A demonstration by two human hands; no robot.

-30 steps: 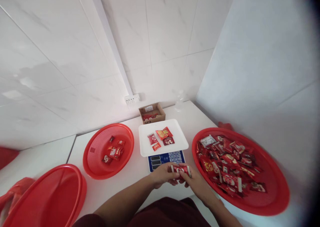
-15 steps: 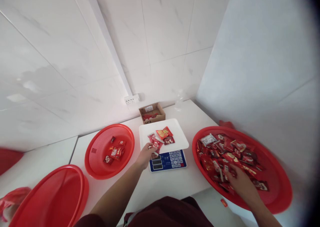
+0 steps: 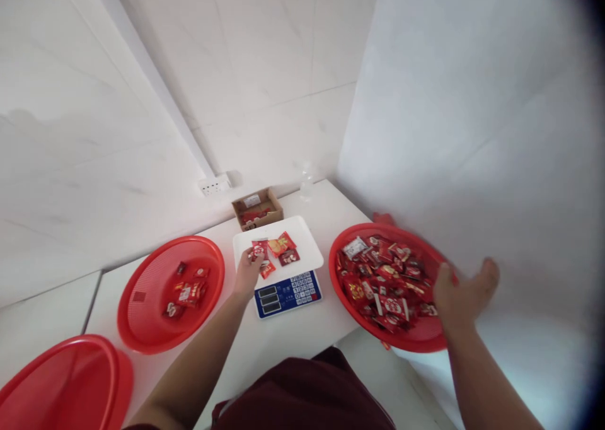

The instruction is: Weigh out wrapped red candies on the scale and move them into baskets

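My left hand [image 3: 248, 273] is at the left side of the white weighing tray [image 3: 309, 253], its fingers closed on a small red-and-white snack packet [image 3: 259, 247]. Beside it on the tray lie a red-orange packet [image 3: 282, 244], a dark red packet [image 3: 289, 257] and a small red packet [image 3: 267, 269]. The tray belongs to a scale with a blue keypad [image 3: 287, 293]. My right hand [image 3: 466, 294] is raised at the right rim of a red basket [image 3: 338, 291] full of wrapped snacks, fingers apart, nothing seen in it.
Left of the scale stands a red mesh basket [image 3: 142, 291] with several packets. Another red basket [image 3: 106, 360] is nearer, at lower left. Behind the tray are a cardboard box [image 3: 265, 220] and a clear bottle [image 3: 307, 185]. A wall socket [image 3: 215, 185] is behind.
My right hand has come up out of the snack pile to the basket's right rim and opened. My left hand stays at the tray with the packet. The view has shifted to the right.
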